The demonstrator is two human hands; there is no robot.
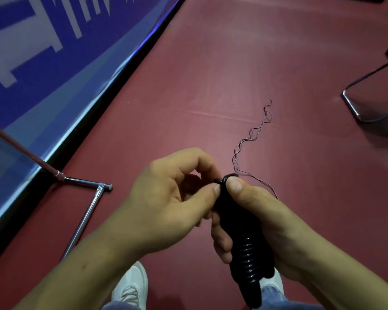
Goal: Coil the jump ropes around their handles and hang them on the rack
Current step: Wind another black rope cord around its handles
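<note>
The black jump rope handles [246,249] were held low in the middle of the view, above the dark red floor [211,63]. They were grasped by the right hand [262,211], whose fingers were wrapped round the ribbed lower part while the thumb was laid along the smooth upper part, its tip at the top end. The same top end was pinched by the left hand [166,198], with the thumb tip pressed against the black surface and the forefinger curled over it from above.

From the top of the handles a thin rope [251,135] was led out behind the right thumb; it lay twisted on itself along the floor, away from the person, and ended in a small loop.

The chrome tubes of a rack foot [85,215] were seen on the floor to the left, well apart from the hands, beside a blue banner [43,52] with pale lettering. A bent metal chair base [363,101] stood at the far right. Two white shoes [130,285] were visible beneath the forearms.
</note>
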